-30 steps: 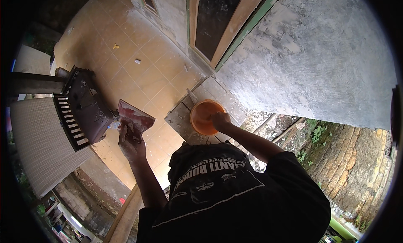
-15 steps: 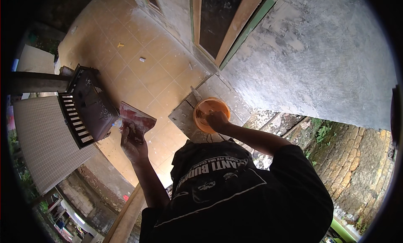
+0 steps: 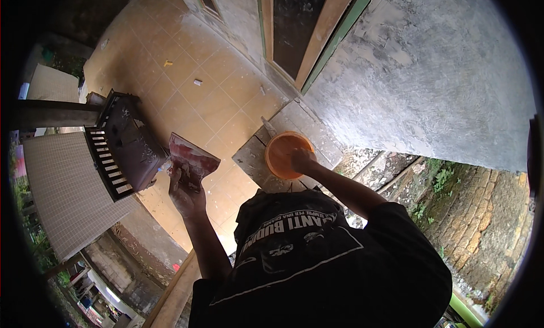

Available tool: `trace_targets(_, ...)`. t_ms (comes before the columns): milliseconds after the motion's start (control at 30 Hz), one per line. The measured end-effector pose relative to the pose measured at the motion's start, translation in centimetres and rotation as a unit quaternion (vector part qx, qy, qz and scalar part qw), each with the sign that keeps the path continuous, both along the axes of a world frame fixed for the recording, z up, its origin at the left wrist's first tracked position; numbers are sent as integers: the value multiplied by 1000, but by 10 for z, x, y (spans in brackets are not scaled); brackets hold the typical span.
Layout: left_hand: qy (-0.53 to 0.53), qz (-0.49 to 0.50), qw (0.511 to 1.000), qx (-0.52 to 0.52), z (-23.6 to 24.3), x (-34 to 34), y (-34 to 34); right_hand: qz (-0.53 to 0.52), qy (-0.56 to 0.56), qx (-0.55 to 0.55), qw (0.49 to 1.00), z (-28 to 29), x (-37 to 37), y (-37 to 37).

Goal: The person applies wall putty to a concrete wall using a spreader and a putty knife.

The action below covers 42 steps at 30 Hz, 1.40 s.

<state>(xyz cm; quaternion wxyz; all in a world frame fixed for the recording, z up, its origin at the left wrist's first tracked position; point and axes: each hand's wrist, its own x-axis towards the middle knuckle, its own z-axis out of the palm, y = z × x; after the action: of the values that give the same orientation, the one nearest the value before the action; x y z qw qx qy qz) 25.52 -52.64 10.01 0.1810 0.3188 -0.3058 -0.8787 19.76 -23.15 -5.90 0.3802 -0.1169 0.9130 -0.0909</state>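
Probably scooping with the right hand [image 3: 304,160] (cannot tell its grip) in the round orange plastic bucket [image 3: 276,153] toward the grey flat slab [image 3: 248,157]'s near edge, pinching a smeared reddish-brown board [image 3: 194,157] in the left hand [image 3: 187,198], next needing a clean lift out.

Soft daylight whitens the floor [image 3: 221,115] at 7 o'clock and the near part of the wall [image 3: 430,90] at 2 o'clock. Dim shadow pools beside the chair [image 3: 129,136], toward 10 o'clock. The shirt [image 3: 340,271] at 6 o'clock sinks to near-black; the right fingers [image 3: 302,158] look indistinct. Black vignetting rings the view, straight edges bow, and greenery [image 3: 35,237] near 8 o'clock blurs.
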Motion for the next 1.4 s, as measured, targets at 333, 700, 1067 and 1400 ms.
trace_targets(333, 51, -66, 997, -4, -10, -3, 0, -211, -49, -144, 966, -14, -11, 1)
trace_targets(700, 17, -135, 990, 31, -38, -14, 25, -335, -218, -241, 884, 23, 39, 108)
trace_targets(1067, 41, -199, 979, 26, -53, -17, 40, -221, 138, -160, 952, 50, 82, 68)
trace_targets(1400, 5, -186, 982, -9, -47, -20, 54, -201, 146, -151, 957, 45, 86, 77)
